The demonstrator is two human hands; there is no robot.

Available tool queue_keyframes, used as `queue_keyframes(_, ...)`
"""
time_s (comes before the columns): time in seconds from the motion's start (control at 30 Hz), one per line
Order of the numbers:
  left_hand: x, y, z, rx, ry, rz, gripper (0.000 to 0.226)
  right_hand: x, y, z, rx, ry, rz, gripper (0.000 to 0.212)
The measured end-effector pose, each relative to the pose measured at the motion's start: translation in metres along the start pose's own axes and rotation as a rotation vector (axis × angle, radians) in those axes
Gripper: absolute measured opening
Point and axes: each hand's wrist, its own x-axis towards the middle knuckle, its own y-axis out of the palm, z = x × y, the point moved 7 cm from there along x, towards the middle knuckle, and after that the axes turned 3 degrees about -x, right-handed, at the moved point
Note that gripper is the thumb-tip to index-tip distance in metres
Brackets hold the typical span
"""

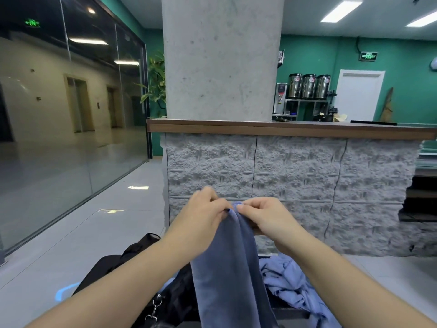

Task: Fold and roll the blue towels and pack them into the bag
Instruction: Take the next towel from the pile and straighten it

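A dark blue towel (227, 268) hangs in front of me, held up by its top edge. My left hand (203, 214) pinches that edge on the left and my right hand (262, 214) pinches it on the right, fingertips almost touching. The cloth drops in a long narrow fold down to the bottom of the view. Below and to the right lies a crumpled lighter blue towel (290, 278). A black bag (132, 268) with a metal strap clip sits low on the left, partly hidden behind my left forearm and the hanging towel.
A grey stone-faced counter (295, 176) with a wooden top stands straight ahead, a concrete pillar (222, 58) rising behind it. Glass wall (71, 114) runs along the left. Pale tiled floor (82, 233) stretches to the left. Stacked dark shelves (423, 190) sit at the right edge.
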Motion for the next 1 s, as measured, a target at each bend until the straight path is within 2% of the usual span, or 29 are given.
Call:
queue_keyframes(0.1, 0.002, 0.002, 0.004, 0.007, -0.032, 0.009, 0.021, -0.006, 0.003, 0.007, -0.006, -0.032, -0.011, 0.036)
queue_keyframes(0.17, 0.001, 0.002, 0.009, -0.081, -0.121, 0.012, 0.016, -0.008, 0.004, 0.009, -0.008, -0.043, -0.011, 0.033)
queue_keyframes(0.23, -0.001, -0.001, 0.012, -0.172, -0.185, -0.017, 0.020, -0.010, 0.006, 0.010, -0.012, -0.055, 0.006, 0.029)
queue_keyframes(0.47, 0.000, -0.010, 0.005, -0.250, -0.137, -0.082, 0.018, -0.013, 0.011, 0.014, -0.047, -0.114, 0.041, 0.026)
queue_keyframes(0.6, 0.003, -0.015, 0.005, -0.369, -0.171, -0.124, 0.012, -0.015, 0.013, 0.016, 0.000, -0.165, 0.079, 0.012)
queue_keyframes(0.67, 0.004, -0.008, 0.010, -0.458, -0.189, -0.069, 0.011, -0.013, 0.009, 0.015, -0.004, -0.186, 0.033, 0.015)
queue_keyframes(0.77, -0.001, 0.014, 0.021, -0.575, -0.244, 0.180, 0.014, -0.008, -0.004, 0.013, -0.057, -0.197, -0.073, 0.022)
queue_keyframes(0.83, -0.008, 0.026, 0.029, -0.402, -0.219, 0.337, 0.033, -0.006, -0.016, 0.011, -0.050, -0.179, -0.123, 0.021)
queue_keyframes(0.9, -0.013, 0.031, 0.032, -0.040, -0.102, 0.446, 0.046, -0.005, -0.027, 0.005, -0.066, -0.157, -0.141, 0.021)
queue_keyframes(0.97, -0.017, 0.031, 0.032, 0.215, -0.004, 0.496, 0.051, -0.003, -0.034, -0.004, -0.121, -0.135, -0.145, 0.020)
queue_keyframes(1.0, -0.017, 0.031, 0.033, 0.267, 0.015, 0.510, 0.050, -0.003, -0.036, -0.008, -0.140, -0.130, -0.144, 0.020)
